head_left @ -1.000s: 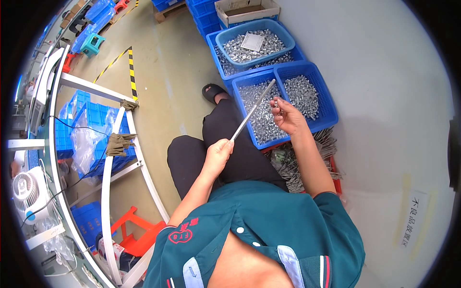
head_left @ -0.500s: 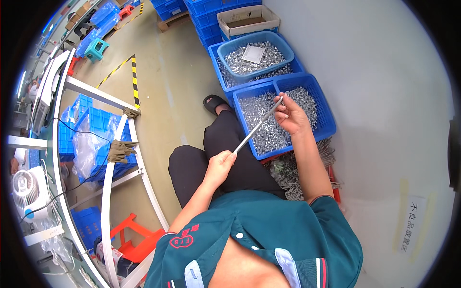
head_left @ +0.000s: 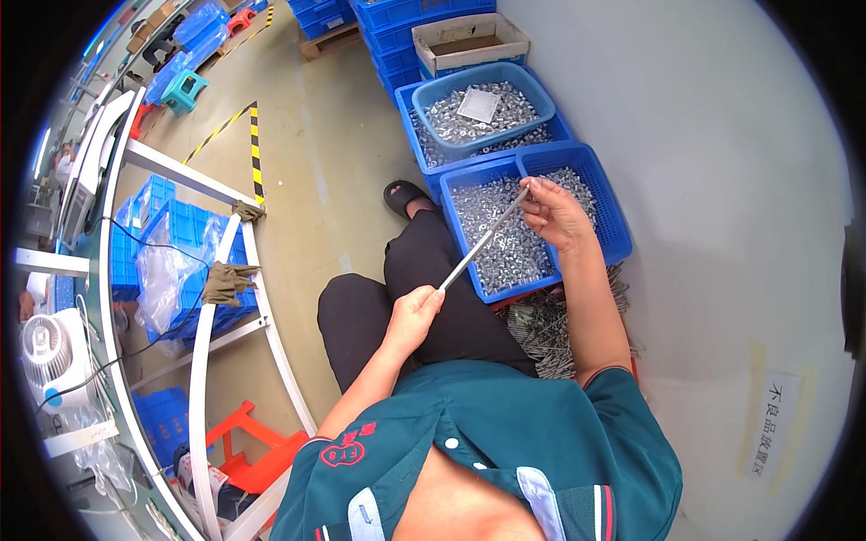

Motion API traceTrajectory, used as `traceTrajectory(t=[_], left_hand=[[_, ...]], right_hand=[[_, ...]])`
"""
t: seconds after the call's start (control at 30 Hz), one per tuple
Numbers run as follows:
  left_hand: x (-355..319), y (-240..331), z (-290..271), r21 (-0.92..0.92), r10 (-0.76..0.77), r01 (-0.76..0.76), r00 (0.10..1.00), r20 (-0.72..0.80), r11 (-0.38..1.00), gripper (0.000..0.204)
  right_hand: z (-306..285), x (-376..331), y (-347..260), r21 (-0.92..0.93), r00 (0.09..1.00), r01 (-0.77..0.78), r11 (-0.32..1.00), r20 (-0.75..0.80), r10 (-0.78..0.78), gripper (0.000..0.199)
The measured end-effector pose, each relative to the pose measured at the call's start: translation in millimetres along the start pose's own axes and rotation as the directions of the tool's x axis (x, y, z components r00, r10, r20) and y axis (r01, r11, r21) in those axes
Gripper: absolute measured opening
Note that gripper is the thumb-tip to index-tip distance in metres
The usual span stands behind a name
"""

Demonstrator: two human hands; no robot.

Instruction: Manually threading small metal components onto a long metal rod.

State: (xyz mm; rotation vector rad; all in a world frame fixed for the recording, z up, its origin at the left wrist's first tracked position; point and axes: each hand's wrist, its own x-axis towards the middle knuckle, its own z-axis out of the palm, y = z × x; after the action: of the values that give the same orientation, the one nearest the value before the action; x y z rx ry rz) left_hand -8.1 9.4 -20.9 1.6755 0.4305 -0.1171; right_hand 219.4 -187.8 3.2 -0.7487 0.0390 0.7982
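A slim grey metal rod [head_left: 484, 240] slants up and to the right between my hands. Its lower end is inside my closed left hand [head_left: 413, 317], over my lap. Up at the far end, the fingertips of my right hand [head_left: 557, 216] pinch around the rod's tip; whether a small part sits there too is hidden. That hand is above a blue basket [head_left: 622, 239] split in two by a divider. Small silvery metal parts [head_left: 492, 257], like short nuts or sleeves, fill both sides of it.
Beyond the basket, a light blue tub [head_left: 420, 95] of similar parts stands in a blue crate, a white card [head_left: 479, 105] on top. Several thin metal rods [head_left: 541, 338] lie below the basket. A pale wall [head_left: 713, 225] bounds the right; a white frame [head_left: 200, 388] stands left.
My right hand has shifted slightly right and down, with the rod's tip still at its fingers. The left hand stays nearly in place.
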Motion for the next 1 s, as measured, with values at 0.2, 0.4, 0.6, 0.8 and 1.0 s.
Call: traceTrajectory(t=[0.2,0.4,0.6,0.8,1.0], left_hand=[[4,0,3,-0.022,0.005,-0.005,1.0,-0.023,1.0,0.032],[6,3,3,-0.085,-0.063,0.062,0.998,-0.009,0.994,0.033],[6,1,1,-0.096,-0.061,0.061,0.998,0.008,0.994,0.033],[4,-2,1,-0.054,-0.035,0.035,0.999,0.007,0.998,0.034],[2,0,1,0.012,-0.012,0.012,1.0,-0.013,1.0,0.033]], right_hand=[[22,-3,29,-0.359,0.994,-0.015,0.933,-0.103,-0.024,0.013],[16,-21,50,-0.151,0.975,-0.223,0.963,-0.045,0.219,0.019],[-13,-22,37,0.024,0.984,-0.138,0.99,-0.111,0.14,0.02],[-25,-13,29,0.138,0.996,-0.094,0.986,0.016,0.093,0.014],[-17,-8,20,0.188,0.994,-0.106,0.976,0.0,0.108,0.026]])
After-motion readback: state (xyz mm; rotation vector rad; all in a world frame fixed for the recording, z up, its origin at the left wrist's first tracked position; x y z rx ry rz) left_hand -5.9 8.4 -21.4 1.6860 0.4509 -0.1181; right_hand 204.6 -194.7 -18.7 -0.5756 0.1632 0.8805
